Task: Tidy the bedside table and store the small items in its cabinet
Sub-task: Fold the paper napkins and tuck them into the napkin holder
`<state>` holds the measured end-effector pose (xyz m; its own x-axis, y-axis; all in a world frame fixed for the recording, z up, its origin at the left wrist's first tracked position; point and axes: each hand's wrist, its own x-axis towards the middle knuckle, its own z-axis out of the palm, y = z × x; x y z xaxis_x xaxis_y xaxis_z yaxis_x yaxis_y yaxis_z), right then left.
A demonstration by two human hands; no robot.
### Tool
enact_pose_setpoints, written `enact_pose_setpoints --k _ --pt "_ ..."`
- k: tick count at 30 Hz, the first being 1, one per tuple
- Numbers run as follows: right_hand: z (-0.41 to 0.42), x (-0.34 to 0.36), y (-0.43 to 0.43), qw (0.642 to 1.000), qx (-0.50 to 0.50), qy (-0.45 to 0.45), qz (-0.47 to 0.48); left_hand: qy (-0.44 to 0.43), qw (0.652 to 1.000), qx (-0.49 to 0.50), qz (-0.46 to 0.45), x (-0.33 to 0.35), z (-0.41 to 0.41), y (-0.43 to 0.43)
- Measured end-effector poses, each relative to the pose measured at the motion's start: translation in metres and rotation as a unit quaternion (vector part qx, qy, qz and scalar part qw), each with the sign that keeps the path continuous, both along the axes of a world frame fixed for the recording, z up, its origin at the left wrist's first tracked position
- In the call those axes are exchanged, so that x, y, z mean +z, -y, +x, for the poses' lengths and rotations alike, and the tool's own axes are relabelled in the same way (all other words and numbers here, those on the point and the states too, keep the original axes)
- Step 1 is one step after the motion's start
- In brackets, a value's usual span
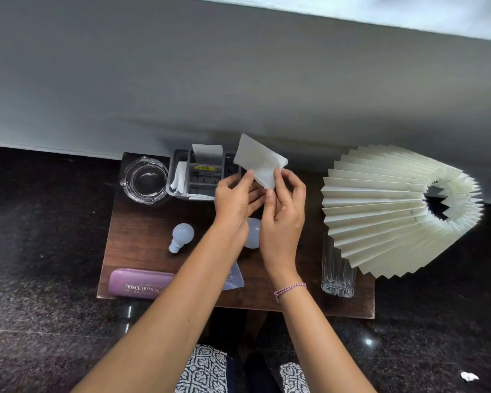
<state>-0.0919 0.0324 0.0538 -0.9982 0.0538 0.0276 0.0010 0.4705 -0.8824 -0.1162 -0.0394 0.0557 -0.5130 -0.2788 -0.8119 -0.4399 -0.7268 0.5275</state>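
Both hands, left hand (236,199) and right hand (284,211), pinch the white tissue (258,161) by its lower corner, with the grey organizer (203,177) sitting just left of them, closest to the left one.

grey wall (182,80), dark speckled floor (40,321), crumpled scrap (469,376)

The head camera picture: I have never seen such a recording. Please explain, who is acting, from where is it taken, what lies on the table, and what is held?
There is no machine. A person wears the camera on the head, looking down at their own hands. The left hand and right hand together hold a white tissue above a wooden bedside table. On it lie a glass ashtray, a grey organiser, two bulbs, a purple glasses case, a drinking glass and a pleated lampshade.
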Motion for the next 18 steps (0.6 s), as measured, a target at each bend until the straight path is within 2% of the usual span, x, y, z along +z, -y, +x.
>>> enact_pose_setpoints --k 7,10,13,15,18 --pt "0.018 0.002 0.008 0.999 0.033 0.009 0.000 0.031 0.996 0.076 -0.027 0.004 0.010 0.010" --pt "0.024 0.003 0.011 0.999 0.041 0.015 0.001 0.064 0.988 0.043 -0.133 0.003 0.014 0.013" --pt "0.025 0.004 0.015 0.999 0.042 0.008 0.015 0.095 0.950 -0.039 -0.294 0.004 0.018 0.016" --pt "0.024 0.004 0.017 0.999 0.044 0.005 0.026 0.066 0.920 -0.081 -0.377 0.007 0.022 0.019" --pt "0.024 0.003 0.022 0.998 0.048 0.003 0.034 -0.011 0.913 -0.116 -0.391 0.012 0.028 0.020"
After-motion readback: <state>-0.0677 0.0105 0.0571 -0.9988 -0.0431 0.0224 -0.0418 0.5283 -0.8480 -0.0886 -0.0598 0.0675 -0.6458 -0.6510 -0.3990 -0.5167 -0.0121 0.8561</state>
